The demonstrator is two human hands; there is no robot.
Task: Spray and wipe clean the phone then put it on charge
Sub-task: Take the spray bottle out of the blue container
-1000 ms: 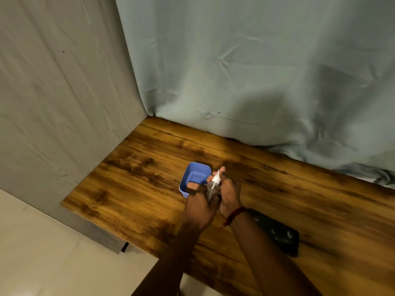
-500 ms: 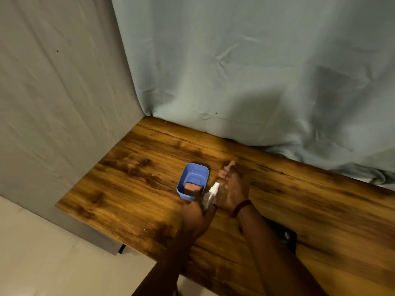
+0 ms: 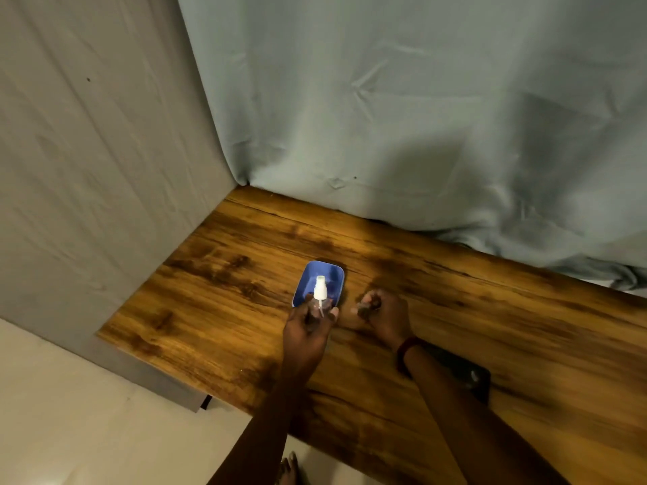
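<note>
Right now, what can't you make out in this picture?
Head view only.
1. Phone: partly covered by the right forearm; which face is up unclear.
2. Right hand: blurred; whether its curled fingers hold anything unclear.
3. Blue tray: near end covered by the spray bottle and left hand.

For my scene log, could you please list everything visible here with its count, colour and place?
table: one, brown wood, lower right.
tray: one, blue, on the table.
spray bottle: one, clear with white nozzle, in the left hand, before the tray.
phone: one, black, on the table, partly behind the right arm.
cloths: two, grey-blue behind the table, grey at left.
floor: one, pale, lower left.
wrist band: one, red, right arm.
left hand: one, grips the spray bottle.
right hand: one, fingers curled above the table; contents unclear.
foot: one, bottom edge.
</note>
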